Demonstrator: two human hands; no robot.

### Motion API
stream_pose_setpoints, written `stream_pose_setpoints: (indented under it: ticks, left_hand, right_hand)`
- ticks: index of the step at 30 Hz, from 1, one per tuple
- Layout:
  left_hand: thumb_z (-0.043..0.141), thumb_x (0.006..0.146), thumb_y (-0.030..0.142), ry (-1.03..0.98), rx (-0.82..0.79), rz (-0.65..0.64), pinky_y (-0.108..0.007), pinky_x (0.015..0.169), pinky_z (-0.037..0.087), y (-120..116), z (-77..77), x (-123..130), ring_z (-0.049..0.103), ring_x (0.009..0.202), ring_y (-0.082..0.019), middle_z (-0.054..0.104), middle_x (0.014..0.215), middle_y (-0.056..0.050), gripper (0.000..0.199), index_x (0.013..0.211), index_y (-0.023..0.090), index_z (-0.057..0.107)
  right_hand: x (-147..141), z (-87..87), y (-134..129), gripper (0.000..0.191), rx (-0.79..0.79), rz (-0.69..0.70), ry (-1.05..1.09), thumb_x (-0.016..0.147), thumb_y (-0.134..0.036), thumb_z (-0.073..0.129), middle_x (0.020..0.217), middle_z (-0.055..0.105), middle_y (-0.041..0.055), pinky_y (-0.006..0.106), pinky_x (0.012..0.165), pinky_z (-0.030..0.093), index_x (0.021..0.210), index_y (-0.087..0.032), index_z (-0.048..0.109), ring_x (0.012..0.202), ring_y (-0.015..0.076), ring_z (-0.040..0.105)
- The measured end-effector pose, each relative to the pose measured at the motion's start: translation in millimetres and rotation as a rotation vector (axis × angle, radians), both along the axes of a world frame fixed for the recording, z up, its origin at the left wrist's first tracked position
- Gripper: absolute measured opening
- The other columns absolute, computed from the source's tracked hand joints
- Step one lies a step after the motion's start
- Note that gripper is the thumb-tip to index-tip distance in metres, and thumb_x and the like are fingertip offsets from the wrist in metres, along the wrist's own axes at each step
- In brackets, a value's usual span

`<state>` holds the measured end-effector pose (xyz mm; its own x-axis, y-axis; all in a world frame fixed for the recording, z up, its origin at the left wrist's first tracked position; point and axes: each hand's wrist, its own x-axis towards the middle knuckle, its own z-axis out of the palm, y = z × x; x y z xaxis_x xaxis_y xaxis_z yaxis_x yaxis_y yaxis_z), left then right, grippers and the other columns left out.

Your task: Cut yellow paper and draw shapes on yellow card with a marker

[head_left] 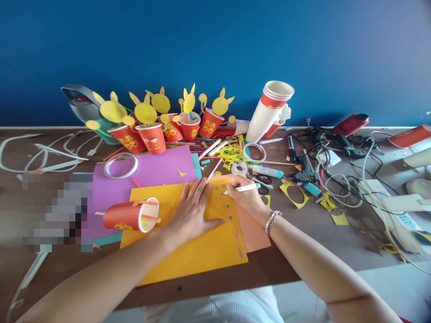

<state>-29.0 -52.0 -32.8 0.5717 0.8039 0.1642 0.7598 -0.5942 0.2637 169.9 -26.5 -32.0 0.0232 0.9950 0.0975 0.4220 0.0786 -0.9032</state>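
Observation:
My left hand (195, 208) lies flat with its fingers spread on a yellow-orange sheet of paper (188, 255). In my right hand (245, 195) is a white marker (248, 187) with a green end, its tip at a face drawn near the sheet's top right corner. Below that face run small circles with green hearts and long oval outlines. A peach sheet (254, 233) sticks out from under the yellow one. Left of my left hand, a red paper cup (123, 216) with a straw lies on its side.
Red cups with yellow rabbit faces (144, 112) stand along the blue wall. Nearby are a leaning stack of paper cups (264, 114), purple paper (158, 163), tape rolls (121, 166), a glue stick (267, 171) and yellow scraps. Glue guns (305, 168), cables and a power strip (404, 220) crowd the right.

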Motion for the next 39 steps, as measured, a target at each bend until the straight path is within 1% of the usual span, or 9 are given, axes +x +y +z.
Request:
stream_pose_setpoints:
  ticks: [4,6,10,13,15,20,27,33,39]
  left_hand:
    - [0.055,0.073,0.069,-0.016,0.002,0.002,-0.057,0.110,0.020,0,1.3,0,0.026,0.136,-0.037,0.032,0.145,-0.022,0.092,0.139,0.010,0.030]
    - [0.053,0.074,0.069,-0.022,0.002,-0.003,-0.057,0.110,0.019,0,1.8,0,0.026,0.136,-0.037,0.034,0.144,-0.022,0.091,0.139,0.010,0.030]
    - [0.052,0.073,0.071,-0.012,-0.019,0.002,-0.059,0.109,0.020,1,2.1,0,0.025,0.136,-0.038,0.032,0.144,-0.024,0.094,0.139,0.008,0.029]
    - [0.052,0.073,0.071,-0.007,-0.020,0.007,-0.058,0.110,0.019,0,1.9,0,0.026,0.136,-0.037,0.032,0.145,-0.024,0.094,0.139,0.008,0.030]
    - [0.052,0.073,0.071,-0.007,-0.016,0.007,-0.058,0.110,0.019,0,2.0,0,0.026,0.136,-0.037,0.032,0.145,-0.024,0.094,0.138,0.007,0.030]
    - [0.052,0.073,0.072,-0.007,-0.013,0.008,-0.058,0.109,0.020,0,2.5,0,0.027,0.136,-0.037,0.031,0.145,-0.024,0.095,0.139,0.008,0.029]
    - [0.052,0.073,0.071,-0.006,-0.006,0.006,-0.058,0.109,0.021,0,0.7,0,0.026,0.136,-0.038,0.029,0.146,-0.024,0.095,0.139,0.006,0.030]
    - [0.053,0.072,0.071,-0.007,-0.011,0.010,-0.058,0.110,0.021,1,1.1,0,0.027,0.136,-0.037,0.030,0.146,-0.024,0.096,0.139,0.006,0.030]
    - [0.052,0.073,0.071,0.003,-0.014,0.006,-0.059,0.110,0.021,1,2.1,0,0.026,0.136,-0.037,0.029,0.146,-0.024,0.095,0.139,0.006,0.030]
  right_hand:
    - [4,7.2,1,0.030,-0.091,-0.080,0.244,0.076,-0.040,0.056,0.049,0.050,-0.0022,0.022,0.045,0.034,0.058,-0.020,0.041,0.046,0.0110,0.045]
    - [7,10.6,1,0.034,-0.088,-0.136,0.320,0.078,-0.045,0.055,0.048,0.050,-0.0025,0.022,0.046,0.034,0.059,-0.020,0.041,0.046,0.0108,0.045]
    - [10,11.6,0,0.030,-0.017,-0.090,0.208,0.072,-0.038,0.064,0.052,0.047,-0.0044,0.022,0.046,0.031,0.061,-0.019,0.043,0.047,0.0094,0.040]
    - [11,8.4,0,0.030,0.025,-0.058,0.092,0.072,-0.033,0.061,0.052,0.041,-0.0051,0.021,0.046,0.029,0.057,-0.019,0.039,0.048,0.0088,0.037]
    - [11,6.0,0,0.031,0.002,-0.058,0.059,0.074,-0.035,0.058,0.050,0.041,-0.0048,0.021,0.046,0.029,0.056,-0.019,0.038,0.048,0.0090,0.037]
    - [10,2.7,1,0.032,-0.047,-0.050,0.030,0.074,-0.037,0.058,0.049,0.045,-0.0042,0.021,0.044,0.029,0.056,-0.019,0.039,0.047,0.0097,0.040]
    - [10,0.6,1,0.028,-0.002,-0.040,-0.021,0.072,-0.034,0.055,0.051,0.042,-0.0046,0.021,0.044,0.028,0.056,-0.019,0.038,0.048,0.0090,0.037]
    - [9,1.9,2,0.027,-0.059,-0.070,0.021,0.070,-0.033,0.054,0.048,0.041,-0.0048,0.021,0.042,0.027,0.056,-0.020,0.036,0.046,0.0095,0.037]
    - [8,4.3,2,0.025,-0.021,-0.054,-0.014,0.067,-0.032,0.052,0.049,0.039,-0.0047,0.021,0.042,0.025,0.054,-0.020,0.035,0.046,0.0086,0.033]
